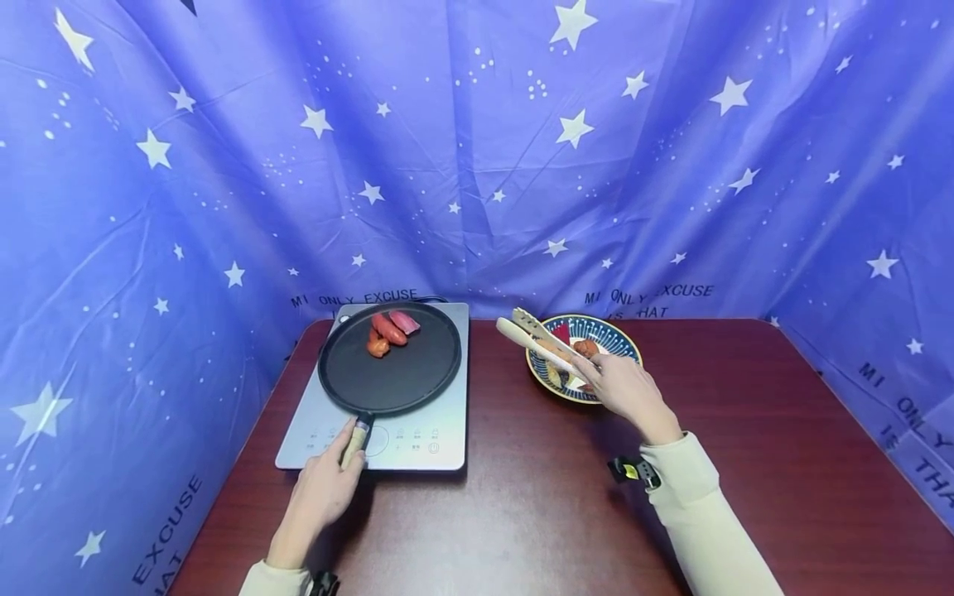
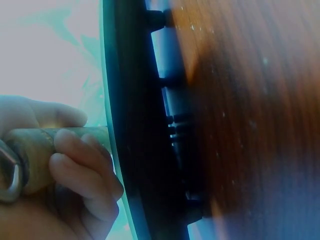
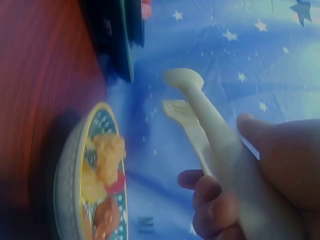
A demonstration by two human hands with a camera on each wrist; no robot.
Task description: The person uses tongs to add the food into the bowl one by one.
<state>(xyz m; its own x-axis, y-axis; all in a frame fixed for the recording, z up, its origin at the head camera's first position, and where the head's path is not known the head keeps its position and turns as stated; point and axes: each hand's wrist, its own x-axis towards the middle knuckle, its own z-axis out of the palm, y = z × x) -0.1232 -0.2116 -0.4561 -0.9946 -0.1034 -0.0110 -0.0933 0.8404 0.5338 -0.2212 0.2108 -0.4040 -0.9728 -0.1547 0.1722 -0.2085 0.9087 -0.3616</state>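
Observation:
My left hand [image 1: 324, 482] grips the wooden handle [image 1: 354, 445] of a flat black pan [image 1: 395, 377]. In the left wrist view, fingers curl round that handle [image 2: 35, 155]. Toward the pan's far side lie a red sausage [image 1: 391, 329], a pinkish meat piece [image 1: 406, 322] and an orange-brown piece [image 1: 378, 345]. My right hand [image 1: 629, 393] holds a pair of pale tongs [image 1: 532, 335] above a patterned plate [image 1: 633, 343]. The tongs' tips stand slightly apart with nothing between them, as the right wrist view shows. Several food pieces, one a brown lump [image 1: 585, 348], lie in the plate.
Under the pan is a silver induction cooker [image 1: 450, 414] with touch controls along its front. The dark red wooden table [image 1: 537, 497] carries everything. A blue star-print curtain [image 1: 477, 165] hangs behind and on both sides.

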